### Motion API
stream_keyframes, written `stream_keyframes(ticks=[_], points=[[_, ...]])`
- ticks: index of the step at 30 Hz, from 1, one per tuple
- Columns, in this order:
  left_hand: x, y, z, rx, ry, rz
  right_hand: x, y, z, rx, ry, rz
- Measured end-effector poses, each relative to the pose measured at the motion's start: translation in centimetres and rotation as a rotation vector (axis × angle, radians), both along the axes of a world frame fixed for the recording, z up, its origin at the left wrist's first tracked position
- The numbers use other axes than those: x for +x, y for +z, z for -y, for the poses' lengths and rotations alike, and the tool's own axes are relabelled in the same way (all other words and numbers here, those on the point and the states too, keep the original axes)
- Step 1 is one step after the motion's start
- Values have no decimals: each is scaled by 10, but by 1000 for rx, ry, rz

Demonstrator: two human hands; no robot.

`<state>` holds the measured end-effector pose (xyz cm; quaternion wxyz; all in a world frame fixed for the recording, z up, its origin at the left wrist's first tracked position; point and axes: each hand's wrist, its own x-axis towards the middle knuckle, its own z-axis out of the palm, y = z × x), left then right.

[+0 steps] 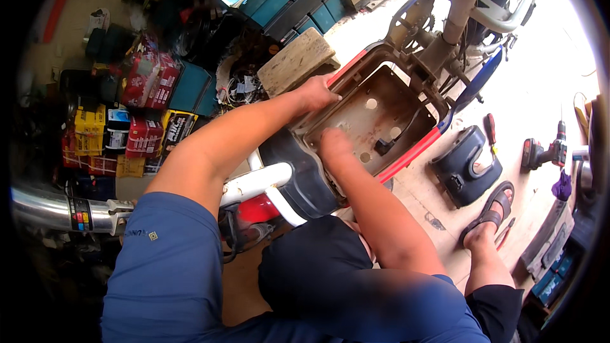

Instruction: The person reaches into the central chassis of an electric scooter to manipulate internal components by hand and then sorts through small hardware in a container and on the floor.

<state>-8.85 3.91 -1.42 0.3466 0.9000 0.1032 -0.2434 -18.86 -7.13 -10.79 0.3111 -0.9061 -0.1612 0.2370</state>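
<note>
A brown, rust-stained open compartment (381, 121) with red side edges lies in the frame of a scooter or electric bike. My left hand (318, 93) is closed over its left rim, the thumb lying inward and the other fingers mostly hidden. Inside the near end is my right hand (335, 145), lowered toward the floor of the compartment. Its fingers point down and are hidden, so what they touch does not show. Round pale holes dot the compartment's floor, and a black cable connector (384, 146) lies near the right wall.
Right of the vehicle, a black plastic cover (467, 166), a red-handled screwdriver (491, 132) and a cordless drill (545, 152) sit on the floor near my sandalled foot (490, 216). A wooden stool (297, 63) stands at left, beyond stacked boxes (145, 134). Teal drawers (279, 0) are behind.
</note>
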Motion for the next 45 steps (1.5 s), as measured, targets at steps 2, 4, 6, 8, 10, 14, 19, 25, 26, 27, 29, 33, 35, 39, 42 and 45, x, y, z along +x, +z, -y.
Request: stream_keyframes(ticks=[2, 4, 6, 8, 10, 14, 19, 25, 26, 27, 29, 33, 35, 39, 42, 45], points=[[0, -3, 0, -10, 5, -4, 7, 4, 2, 114, -120, -61], [-5, -1, -4, -24, 34, -19, 16, 27, 8, 299, -227, -153], [-1, -2, 0, -71, 37, -19, 21, 26, 4, 654, -511, -640], [0, -4, -1, -89, 35, -9, 17, 23, -3, 898, -681, -933], [-1, -6, -5, -79, 27, 13, 4, 18, -10, 1030, -746, -1027], [-1, -3, 0, -75, 16, 5, -1, 22, -19, 1194, -827, -1113], [0, 3, 8, -60, 11, 18, 2, 3, -21, 1241, -692, -1144], [-2, 6, 6, -47, 44, -3, 0, 9, -28, 1283, -817, -1249], [-3, 6, 6, -56, 51, -3, 0, 9, -29, 1284, -805, -1256], [-3, 5, 6, -65, 58, -3, 0, 8, -29, 1285, -792, -1262], [-3, 5, 6, -74, 68, -9, 0, 6, -30, 1283, -783, -1271], [-3, 6, 7, -67, 74, -21, -2, 4, -34, 1267, -806, -1287], [-3, 8, 7, -67, 72, -24, -2, 4, -34, 1271, -818, -1302], [-2, 11, 10, -69, 63, -25, -1, -2, -33, 1319, -825, -1344], [-4, 11, 9, -71, 59, -20, -2, 3, -32, 1340, -866, -1368], [-3, 9, 7, -57, 50, -14, -2, 4, -30, 1356, -849, -1359]])
